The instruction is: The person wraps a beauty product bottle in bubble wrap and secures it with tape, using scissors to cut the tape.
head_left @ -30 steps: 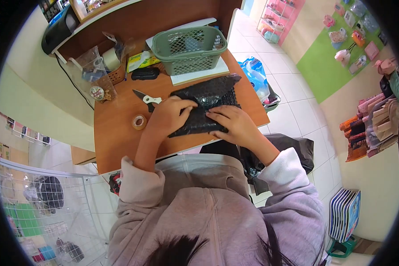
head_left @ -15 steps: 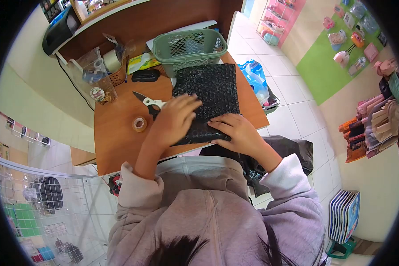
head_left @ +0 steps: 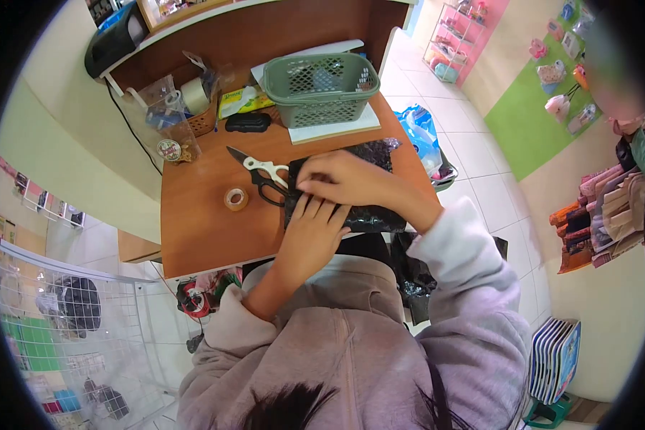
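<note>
A piece of black bubble wrap (head_left: 378, 217) lies folded into a low bundle at the front of the wooden table. My left hand (head_left: 317, 231) rests flat on its near left part, fingers stretched forward. Crossing above it, my right hand (head_left: 347, 179) curls its fingers and thumb around the wrap near the left side; part of that grip is hidden. Scissors (head_left: 261, 168) with white and black handles lie open just left of the wrap, the handles close to its edge. Further left sits a roll of tape (head_left: 236, 199).
Behind the wrap, a green plastic basket (head_left: 322, 89) stands on white sheets. A black case (head_left: 248, 122), a yellow packet (head_left: 242, 102) and a brown basket (head_left: 206, 120) line the back left. A blue plastic bag (head_left: 419, 136) is beyond the table's right edge.
The bubble wrap has gone from a tall spread sheet to a shorter folded bundle, uncovering the white sheet before the green basket. My right hand has moved left, over my left hand.
</note>
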`<act>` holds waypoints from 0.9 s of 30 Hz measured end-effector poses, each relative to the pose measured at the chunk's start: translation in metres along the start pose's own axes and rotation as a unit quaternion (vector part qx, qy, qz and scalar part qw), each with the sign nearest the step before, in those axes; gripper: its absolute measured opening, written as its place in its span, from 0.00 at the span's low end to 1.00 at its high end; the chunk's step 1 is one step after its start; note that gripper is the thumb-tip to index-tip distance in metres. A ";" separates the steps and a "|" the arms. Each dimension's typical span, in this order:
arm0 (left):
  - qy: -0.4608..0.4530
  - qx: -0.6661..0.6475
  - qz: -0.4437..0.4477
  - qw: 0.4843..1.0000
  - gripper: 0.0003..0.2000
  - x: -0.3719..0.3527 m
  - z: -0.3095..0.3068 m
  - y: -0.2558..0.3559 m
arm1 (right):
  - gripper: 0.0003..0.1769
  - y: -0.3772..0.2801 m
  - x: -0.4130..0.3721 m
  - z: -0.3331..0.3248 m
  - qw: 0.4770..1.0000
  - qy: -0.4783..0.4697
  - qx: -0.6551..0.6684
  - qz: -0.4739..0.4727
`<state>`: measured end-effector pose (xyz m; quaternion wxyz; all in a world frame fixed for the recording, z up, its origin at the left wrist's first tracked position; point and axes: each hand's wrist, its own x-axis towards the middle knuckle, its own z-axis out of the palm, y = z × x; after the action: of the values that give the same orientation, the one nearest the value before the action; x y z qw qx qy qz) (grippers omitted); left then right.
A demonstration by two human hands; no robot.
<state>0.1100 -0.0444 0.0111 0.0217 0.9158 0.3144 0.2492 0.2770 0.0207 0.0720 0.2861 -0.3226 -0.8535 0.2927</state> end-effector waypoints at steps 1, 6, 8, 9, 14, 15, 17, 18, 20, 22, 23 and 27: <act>0.001 0.006 -0.005 1.000 0.27 0.000 0.000 0.004 | 0.13 0.011 0.013 0.010 0.999 -0.031 -0.014 0.011; 0.023 -0.013 -0.029 0.999 0.25 -0.002 0.003 0.014 | 0.15 0.015 0.071 0.045 0.952 -0.114 -0.264 0.106; 0.042 -0.026 -0.014 0.999 0.24 -0.003 0.008 0.011 | 0.12 0.012 0.080 0.059 0.940 -0.110 -0.302 0.114; 0.041 -0.031 -0.009 0.999 0.24 -0.004 0.009 0.010 | 0.11 0.010 0.083 0.065 0.933 -0.109 -0.322 0.116; -0.001 -0.016 -0.030 0.999 0.29 -0.012 0.017 0.007 | 0.10 0.016 0.086 0.080 0.933 -0.044 -0.341 0.108; 0.003 -0.012 -0.023 1.000 0.30 -0.012 0.018 0.005 | 0.10 0.020 0.086 0.082 0.940 -0.020 -0.324 0.099; 0.012 -0.004 -0.011 1.000 0.31 -0.011 0.018 0.003 | 0.10 0.030 0.085 0.084 0.945 -0.004 -0.314 0.094; 0.015 -0.006 -0.011 1.000 0.32 -0.010 0.018 0.004 | 0.10 0.031 0.086 0.079 0.942 -0.013 -0.320 0.098; 0.019 -0.008 -0.012 1.000 0.34 -0.008 0.015 0.005 | 0.12 0.033 0.086 0.068 0.945 -0.045 -0.296 0.131; 0.031 -0.024 -0.004 0.999 0.33 -0.006 0.013 0.004 | 0.17 0.019 0.084 0.044 0.949 -0.092 -0.236 0.188; 0.038 -0.031 -0.001 0.999 0.33 -0.004 0.012 0.003 | 0.19 0.019 0.084 0.035 0.952 -0.093 -0.221 0.189; -0.020 -0.059 0.025 0.998 0.29 -0.001 0.000 -0.011 | 0.23 0.031 0.078 -0.002 0.957 -0.117 -0.174 0.201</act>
<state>0.1033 -0.0356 0.0082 0.0753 0.9253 0.2753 0.2498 0.2415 0.0971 0.0757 0.0584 -0.4958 -0.8362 0.2270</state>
